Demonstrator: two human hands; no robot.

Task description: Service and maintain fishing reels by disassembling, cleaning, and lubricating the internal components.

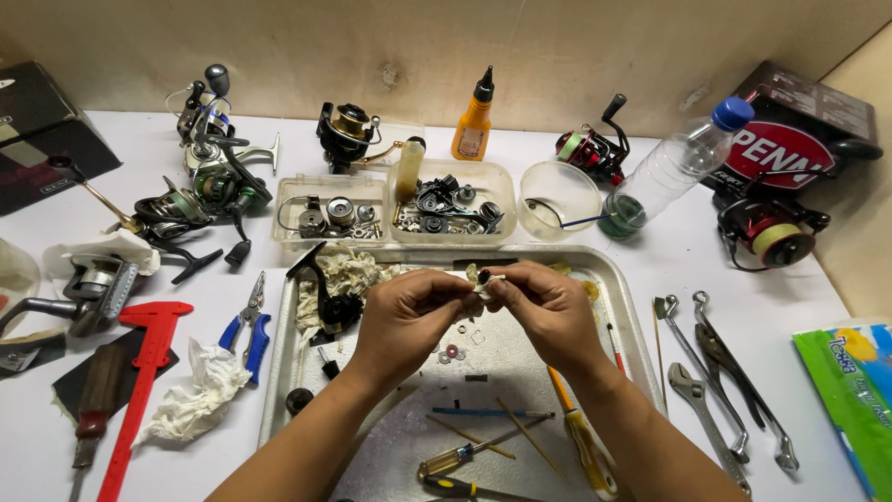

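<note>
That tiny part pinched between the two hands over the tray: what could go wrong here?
The small part, pinched between left hand and right hand, might slip and get lost among the loose washers on the metal tray. An elbow could also nudge the screwdrivers lying near the forearms.

- A metal tray [613, 279] lies at the middle of the counter [139, 139]; both hands meet above it.
- Screwdrivers [465, 455] lie on the tray's near part.
- Two parts boxes [372, 186] and a bowl [557, 197] stand behind the tray.
- Pliers [246, 325] and a caliper [139, 390] lie left of the tray.
- Wrenches [715, 390] lie right of it.
- A bottle [674, 167] leans behind the bowl's right.
</note>
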